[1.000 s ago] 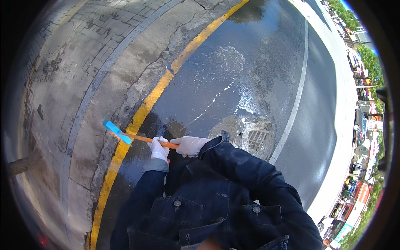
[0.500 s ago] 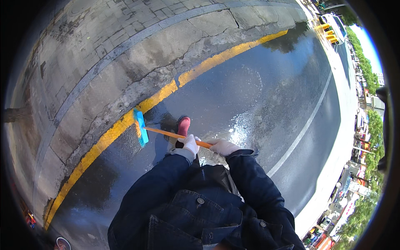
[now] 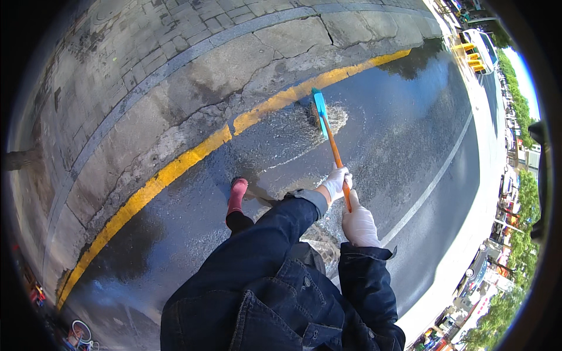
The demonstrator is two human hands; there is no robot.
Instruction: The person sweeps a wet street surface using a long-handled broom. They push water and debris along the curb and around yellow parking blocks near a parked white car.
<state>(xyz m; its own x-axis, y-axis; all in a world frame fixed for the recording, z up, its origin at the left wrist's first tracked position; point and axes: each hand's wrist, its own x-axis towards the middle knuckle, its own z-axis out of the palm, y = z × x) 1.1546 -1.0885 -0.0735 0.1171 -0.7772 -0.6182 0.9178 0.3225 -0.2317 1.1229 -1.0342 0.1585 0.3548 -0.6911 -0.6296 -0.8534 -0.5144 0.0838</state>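
Note:
A broom with an orange handle and a blue head stretches away from me over the wet pavement. Its head rests on the wet surface beside the yellow line, and water ripples and splashes around the bristles. My left hand, in a white glove, is wrapped round the middle of the handle. Closer to me, my right hand, gloved in white too, grips the handle's near end. Both arms wear dark denim sleeves.
A yellow line runs along the cracked concrete kerb, with paving beyond it. My pink boot stands on the wet road left of my hands. A white line crosses the road at right. A white vehicle is far right.
The broom head has swung from the left across to the far middle, stirring up water. Both hands have moved right with the handle, and the pink boot appears further left.

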